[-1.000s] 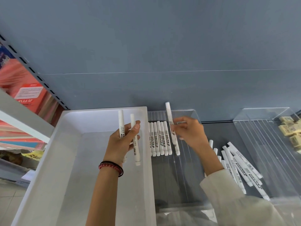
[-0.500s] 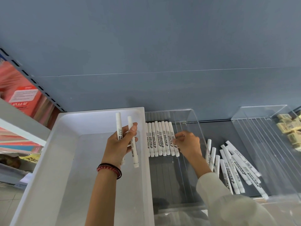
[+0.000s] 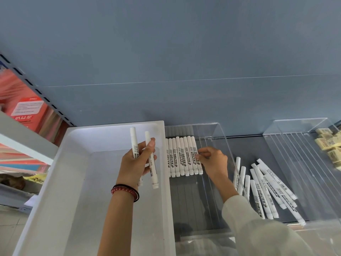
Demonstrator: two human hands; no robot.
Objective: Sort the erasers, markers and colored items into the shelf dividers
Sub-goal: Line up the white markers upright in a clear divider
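My left hand [image 3: 135, 163] grips two white markers [image 3: 151, 163] upright over the white bin [image 3: 73, 163]. To its right, a row of several white markers [image 3: 178, 157] lies side by side at the back left of a clear shelf divider [image 3: 218, 130]. My right hand [image 3: 215, 161] is at the right end of that row, fingers curled, its fingertips pinching the rightmost marker [image 3: 196, 156], which lies flat in line with the others.
Several loose white markers [image 3: 265, 189] lie scattered on the grey shelf to the right of the divider wall. A second clear divider [image 3: 295, 145] stands further right, with yellowish erasers [image 3: 330, 143] beyond it. Red and coloured packs [image 3: 24, 111] fill the left shelf.
My right hand brought a marker down from the air and laid it at the right end of the row. The left hand kept its two markers nearly still.
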